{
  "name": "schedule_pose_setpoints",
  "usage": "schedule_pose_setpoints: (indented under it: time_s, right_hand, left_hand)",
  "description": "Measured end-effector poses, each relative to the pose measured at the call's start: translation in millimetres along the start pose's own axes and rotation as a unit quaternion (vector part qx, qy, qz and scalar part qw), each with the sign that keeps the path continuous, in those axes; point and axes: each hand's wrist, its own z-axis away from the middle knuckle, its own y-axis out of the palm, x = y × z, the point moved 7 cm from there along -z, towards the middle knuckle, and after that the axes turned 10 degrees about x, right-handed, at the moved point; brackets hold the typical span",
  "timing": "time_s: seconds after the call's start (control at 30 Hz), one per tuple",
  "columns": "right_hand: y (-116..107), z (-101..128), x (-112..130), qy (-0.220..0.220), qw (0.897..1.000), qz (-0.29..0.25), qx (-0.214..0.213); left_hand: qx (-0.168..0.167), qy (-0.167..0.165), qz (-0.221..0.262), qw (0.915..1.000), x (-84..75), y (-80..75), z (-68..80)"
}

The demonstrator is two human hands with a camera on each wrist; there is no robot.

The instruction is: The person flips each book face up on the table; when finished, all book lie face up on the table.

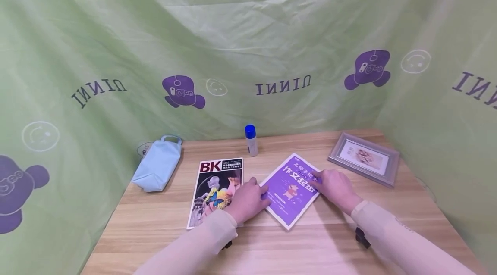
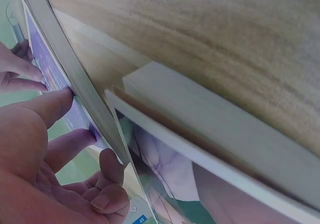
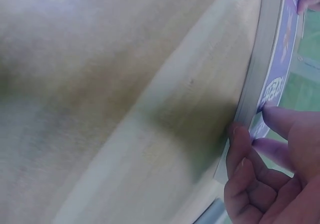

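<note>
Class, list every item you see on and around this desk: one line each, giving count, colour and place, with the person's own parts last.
purple book: 1, purple cover with white title, desk centre, turned at an angle, both hands on it
BK magazine: 1, white with red and black letters, left of the purple book
glue stick: 1, white with blue cap, upright at the desk's back edge
pouch: 1, light blue, back left corner
picture frame: 1, grey, lying flat at back right
desk: 1, light wood
backdrop cloth: 1, green with purple prints, around the desk
left hand: 1, on the book's left edge
right hand: 1, on the book's right edge
</note>
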Motion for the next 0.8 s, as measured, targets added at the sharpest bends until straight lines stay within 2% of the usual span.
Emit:
schedule_pose_setpoints:
  time_s: [0.37,0.6,0.8]
  right_hand:
    - [-9,-12,2,-0.019,1.000,-0.006,-0.006]
    - [-8,-21,2,-0.011,1.000,-0.011,0.013]
    - [-6,-30,2,-0.001,0.999,-0.018,0.030]
  left_hand:
    - [-0.006,0.007,-0.001,1.0000,-3.4,3.2,2.9]
    - [-0.017,0.020,0.001,0.9997,-7.2,3.9,6.2]
    - [-0.010,0.027,0.008,0.9996,-10.8,2.6,11.1]
